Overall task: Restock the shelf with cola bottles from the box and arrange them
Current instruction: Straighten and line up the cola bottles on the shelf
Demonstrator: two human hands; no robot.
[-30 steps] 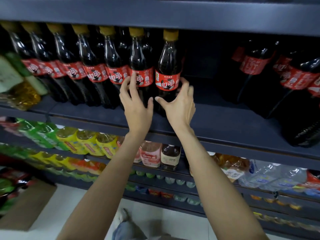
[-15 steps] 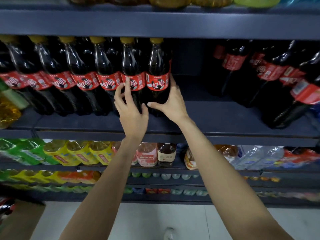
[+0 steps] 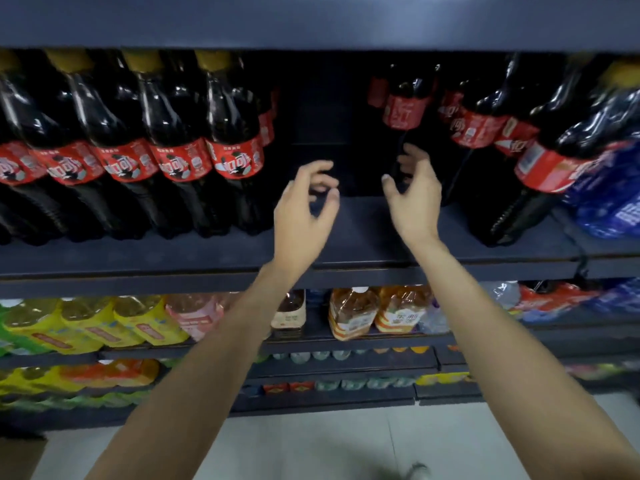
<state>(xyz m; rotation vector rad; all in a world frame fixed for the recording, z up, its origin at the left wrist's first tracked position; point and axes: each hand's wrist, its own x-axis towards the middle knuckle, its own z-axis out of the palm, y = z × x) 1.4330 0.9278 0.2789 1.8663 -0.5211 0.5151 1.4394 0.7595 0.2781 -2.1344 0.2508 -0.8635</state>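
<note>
Head view looks up along two bare forearms that reach toward a dark shelf (image 3: 207, 251). Closest to us, the left hand (image 3: 301, 216) hovers over the shelf's front part with fingers curled and spread, its grip apart and holding nothing. Just beside it, the right hand (image 3: 414, 199) is likewise loose, its grip apart, fingertips near a cola bottle (image 3: 403, 112) standing further back in the gap. Between the two hands the shelf board is bare. To the left, a row of cola bottles (image 3: 173, 154) with red labels and yellow caps stands upright along the shelf front. To the right, more cola bottles (image 3: 540, 161) lean in a looser cluster. Below, lower shelves carry yellow and orange drink bottles (image 3: 353, 313).
</note>
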